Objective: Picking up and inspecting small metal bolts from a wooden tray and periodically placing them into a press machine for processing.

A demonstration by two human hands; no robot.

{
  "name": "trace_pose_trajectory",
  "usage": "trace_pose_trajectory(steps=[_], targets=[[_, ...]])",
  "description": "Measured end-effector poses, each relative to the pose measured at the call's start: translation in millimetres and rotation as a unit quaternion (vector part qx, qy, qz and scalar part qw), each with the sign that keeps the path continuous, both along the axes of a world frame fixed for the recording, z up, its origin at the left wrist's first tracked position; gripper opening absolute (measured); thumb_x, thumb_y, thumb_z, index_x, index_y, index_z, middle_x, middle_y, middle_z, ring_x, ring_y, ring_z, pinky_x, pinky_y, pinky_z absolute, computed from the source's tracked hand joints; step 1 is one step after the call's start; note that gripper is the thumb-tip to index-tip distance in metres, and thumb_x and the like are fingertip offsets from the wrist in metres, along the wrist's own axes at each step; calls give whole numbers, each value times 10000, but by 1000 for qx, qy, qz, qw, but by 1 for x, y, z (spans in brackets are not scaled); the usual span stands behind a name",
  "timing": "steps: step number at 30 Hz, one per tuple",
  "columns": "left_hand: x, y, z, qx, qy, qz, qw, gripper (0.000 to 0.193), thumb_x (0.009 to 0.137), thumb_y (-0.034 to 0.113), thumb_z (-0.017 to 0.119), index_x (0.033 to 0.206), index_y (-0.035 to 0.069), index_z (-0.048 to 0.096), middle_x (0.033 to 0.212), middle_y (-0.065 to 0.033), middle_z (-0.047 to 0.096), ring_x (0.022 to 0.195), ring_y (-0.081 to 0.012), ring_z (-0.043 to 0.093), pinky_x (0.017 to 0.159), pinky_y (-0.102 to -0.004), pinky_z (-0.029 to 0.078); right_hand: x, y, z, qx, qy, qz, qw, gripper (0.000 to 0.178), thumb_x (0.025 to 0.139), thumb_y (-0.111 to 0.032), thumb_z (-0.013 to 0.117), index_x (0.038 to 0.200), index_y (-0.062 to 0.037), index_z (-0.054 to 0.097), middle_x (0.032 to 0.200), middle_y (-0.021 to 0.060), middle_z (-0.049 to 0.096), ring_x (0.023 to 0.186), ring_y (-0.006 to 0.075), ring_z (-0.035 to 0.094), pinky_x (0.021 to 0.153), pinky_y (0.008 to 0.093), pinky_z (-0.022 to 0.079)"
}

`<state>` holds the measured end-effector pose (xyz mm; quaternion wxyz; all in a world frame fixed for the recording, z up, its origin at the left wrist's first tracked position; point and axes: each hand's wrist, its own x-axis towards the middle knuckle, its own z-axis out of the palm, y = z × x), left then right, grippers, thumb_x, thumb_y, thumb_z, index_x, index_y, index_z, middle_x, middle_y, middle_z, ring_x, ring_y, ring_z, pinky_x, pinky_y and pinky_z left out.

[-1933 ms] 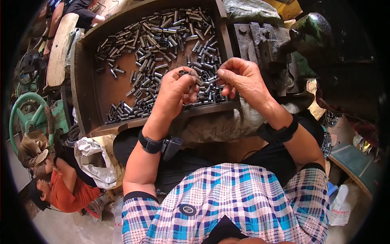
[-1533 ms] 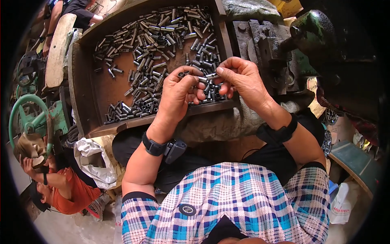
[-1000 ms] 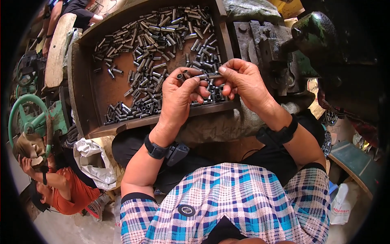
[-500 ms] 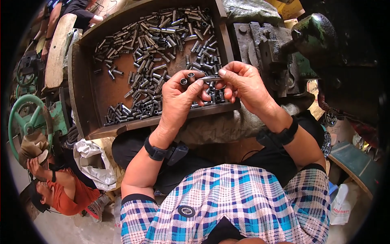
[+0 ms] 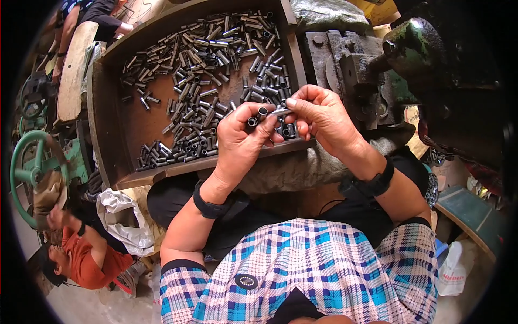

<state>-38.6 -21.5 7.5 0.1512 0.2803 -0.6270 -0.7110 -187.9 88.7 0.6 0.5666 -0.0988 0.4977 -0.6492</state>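
Observation:
Over the front right corner of the tray, my left hand (image 5: 237, 139) is closed round a few short metal tubes (image 5: 263, 112), two of them with their round open ends facing up. Its thumb presses on another shiny metal tube (image 5: 280, 112) lying crosswise. The right end of that tube is pinched between the thumb and fingertips of my right hand (image 5: 328, 116), so both hands touch it. Beneath them, many loose metal tubes (image 5: 199, 110) lie in a shallow brown tray (image 5: 99, 124), heaped at the back and along the front. My fingers hide part of the tubes.
Right of the tray stands a greasy machine with a metal vise-like block (image 5: 353, 67) and a dark green head (image 5: 413, 43). At the left, a co-worker in an orange shirt (image 5: 91, 259) sits by a green handwheel (image 5: 38, 173). A white sack (image 5: 127, 221) lies nearby.
The tube between my hands has tilted, its right end now higher. Tubes in my left hand have shifted slightly right and down. The co-worker's hand has moved a little.

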Motion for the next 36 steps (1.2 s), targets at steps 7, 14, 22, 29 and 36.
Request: trace_pose_trajectory(steps=[7,14,22,29,36], targets=[[5,-15,6,-3,4,-112,994,188,859,98,641,989,-25,583,745,-77,638,612,-144,649,526,-233,532,-14,3,5,13,-76,110,991,127,833,-126,668,815,-43,574,659,60,623,436,41,527,391,171,420],[2,-15,1,210,9,-22,977,212,911,138,576,1045,-25,565,796,-115,641,628,-172,651,515,-232,505,-6,-3,1,-34,31,40,998,108,861,-109,638,864,-16,583,676,61,631,461,53,549,416,156,424],[-1,-7,-5,109,20,-32,993,183,883,164,626,947,3,569,731,-83,620,561,-133,610,485,-229,489,-2,-2,-1,-59,47,57,996,102,862,-90,620,850,-4,567,676,66,613,463,69,549,416,180,443],[-6,-14,-1,196,15,-46,979,191,889,123,605,1023,-9,571,763,-87,631,589,-140,617,495,-228,494,2,-1,-1,-75,86,47,992,112,879,-107,587,858,1,565,683,49,606,466,71,548,418,194,452],[-14,-14,-10,179,29,11,983,150,896,97,582,1012,3,574,790,-72,624,580,-111,584,497,-200,474,-6,13,30,-9,613,-93,785,332,835,-201,623,1054,28,524,865,177,624,698,251,640,599,324,497]])
